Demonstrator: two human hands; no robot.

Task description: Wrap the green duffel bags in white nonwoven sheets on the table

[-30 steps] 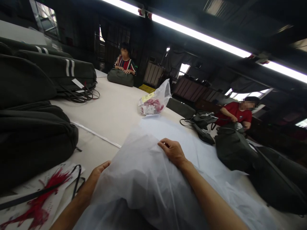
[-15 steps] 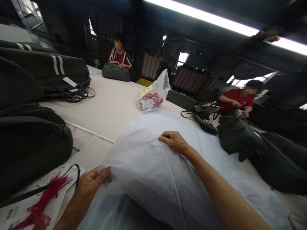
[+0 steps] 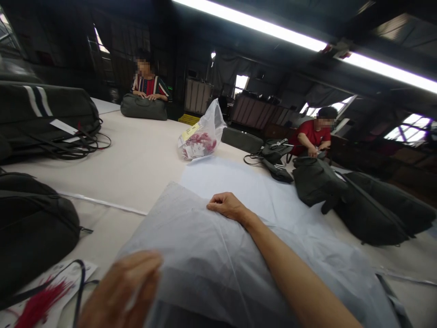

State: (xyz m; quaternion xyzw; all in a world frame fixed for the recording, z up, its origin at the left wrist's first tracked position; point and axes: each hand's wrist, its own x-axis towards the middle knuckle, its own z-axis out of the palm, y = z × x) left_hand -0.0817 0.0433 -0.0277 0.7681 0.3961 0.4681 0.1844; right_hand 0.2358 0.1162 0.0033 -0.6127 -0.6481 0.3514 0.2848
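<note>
A large translucent white plastic bag [image 3: 205,255] lies in front of me over a dark bulky item. My right hand [image 3: 227,206] rests on its far edge with the fingers curled on the film. My left hand [image 3: 126,287] is blurred at the bag's near left corner, fingers spread; its contact with the film is unclear. More white sheets [image 3: 239,187] lie flat beyond the bag.
Dark bags sit at left [image 3: 30,228] and far left [image 3: 48,114], more at right [image 3: 368,209]. A clear bag of red tags [image 3: 200,136] stands mid-table. Red tassels on paper [image 3: 34,303] lie near left. Two people work across the table [image 3: 136,159].
My left hand has slid down and toward me along the bag's left edge and now looks blurred with fingers spread. My right hand stays on the far edge. The view has turned right.
</note>
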